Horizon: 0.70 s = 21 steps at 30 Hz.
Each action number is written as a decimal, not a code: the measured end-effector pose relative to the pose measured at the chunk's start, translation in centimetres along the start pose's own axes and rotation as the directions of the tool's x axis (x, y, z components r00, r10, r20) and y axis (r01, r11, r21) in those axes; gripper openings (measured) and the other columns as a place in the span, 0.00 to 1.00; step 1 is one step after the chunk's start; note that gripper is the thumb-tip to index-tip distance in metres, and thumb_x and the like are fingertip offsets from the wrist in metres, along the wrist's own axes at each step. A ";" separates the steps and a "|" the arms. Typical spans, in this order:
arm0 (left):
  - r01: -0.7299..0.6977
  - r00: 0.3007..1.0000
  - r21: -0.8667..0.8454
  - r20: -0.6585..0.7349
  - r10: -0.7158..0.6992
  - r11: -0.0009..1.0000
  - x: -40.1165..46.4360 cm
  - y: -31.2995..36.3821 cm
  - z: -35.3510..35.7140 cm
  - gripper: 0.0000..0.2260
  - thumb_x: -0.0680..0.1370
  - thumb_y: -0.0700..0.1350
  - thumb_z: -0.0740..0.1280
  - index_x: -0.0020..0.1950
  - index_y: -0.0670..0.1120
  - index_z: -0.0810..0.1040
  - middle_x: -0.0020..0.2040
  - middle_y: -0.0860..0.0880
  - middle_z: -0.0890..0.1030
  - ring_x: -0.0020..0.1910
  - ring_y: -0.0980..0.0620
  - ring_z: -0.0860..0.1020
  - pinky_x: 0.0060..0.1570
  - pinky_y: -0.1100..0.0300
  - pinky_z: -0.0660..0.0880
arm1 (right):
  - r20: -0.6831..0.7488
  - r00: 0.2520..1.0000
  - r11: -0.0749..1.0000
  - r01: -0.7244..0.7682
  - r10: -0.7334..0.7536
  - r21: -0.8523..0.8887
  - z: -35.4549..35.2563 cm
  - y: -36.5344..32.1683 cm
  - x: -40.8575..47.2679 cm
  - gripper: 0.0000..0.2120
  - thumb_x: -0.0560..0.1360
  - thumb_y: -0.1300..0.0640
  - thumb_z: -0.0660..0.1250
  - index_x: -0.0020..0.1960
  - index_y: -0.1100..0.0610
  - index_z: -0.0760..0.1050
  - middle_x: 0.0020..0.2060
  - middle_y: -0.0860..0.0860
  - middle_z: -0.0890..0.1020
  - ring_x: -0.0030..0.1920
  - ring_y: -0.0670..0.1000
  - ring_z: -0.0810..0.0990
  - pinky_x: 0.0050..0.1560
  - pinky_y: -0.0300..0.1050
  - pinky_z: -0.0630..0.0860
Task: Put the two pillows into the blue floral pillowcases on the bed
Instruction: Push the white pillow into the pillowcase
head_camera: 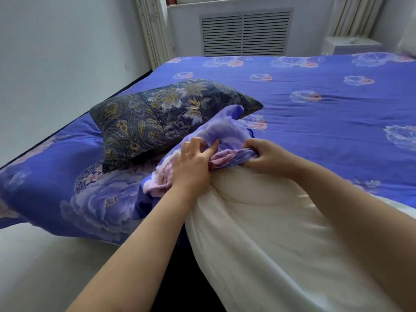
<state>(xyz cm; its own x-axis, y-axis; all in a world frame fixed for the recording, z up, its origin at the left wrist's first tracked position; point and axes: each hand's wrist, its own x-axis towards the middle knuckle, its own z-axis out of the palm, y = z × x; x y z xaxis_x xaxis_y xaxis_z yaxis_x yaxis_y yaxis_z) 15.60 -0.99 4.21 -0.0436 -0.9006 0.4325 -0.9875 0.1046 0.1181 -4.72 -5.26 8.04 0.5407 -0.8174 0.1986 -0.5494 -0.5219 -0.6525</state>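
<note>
A bare cream pillow (258,233) lies in front of me, its near end running out of the bottom of the frame. A blue floral pillowcase (225,129) is bunched over its far end. My left hand (193,163) grips the gathered pillowcase edge on the left side, fingers curled into the cloth. My right hand (267,156) grips the same bunched edge on the right. A second pillow (162,120), in a dark paisley floral cover, lies on the bed to the left, just behind my hands. Beneath it lies more blue floral fabric (101,203); I cannot tell whether this is the second pillowcase.
The bed (326,109) carries a blue floral cover and stretches far to the right. A white wall runs along the left. A radiator grille (245,32) and curtains stand behind the bed. A white unit (351,45) sits at the back right.
</note>
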 end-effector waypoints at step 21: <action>0.108 0.954 -0.148 -0.261 -0.144 0.983 1.7 1.8 -0.9 0.18 0.73 0.44 0.68 0.62 0.53 0.75 0.51 0.47 0.72 0.49 0.43 0.76 0.36 0.51 0.74 | -0.250 0.964 0.990 0.110 -0.085 0.089 1.3 0.2 0.8 0.08 0.67 0.62 0.57 0.42 0.58 0.74 0.34 0.51 0.76 0.37 0.43 0.70 0.39 0.44 0.69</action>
<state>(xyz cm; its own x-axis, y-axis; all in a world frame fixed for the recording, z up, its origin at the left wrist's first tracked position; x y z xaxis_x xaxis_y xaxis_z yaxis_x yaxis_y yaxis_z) 13.86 -1.96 5.99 0.1402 -0.7643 0.6294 -0.9532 0.0679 0.2947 -3.58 -5.71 7.16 0.4086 -0.8053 0.4297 -0.4275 -0.5848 -0.6894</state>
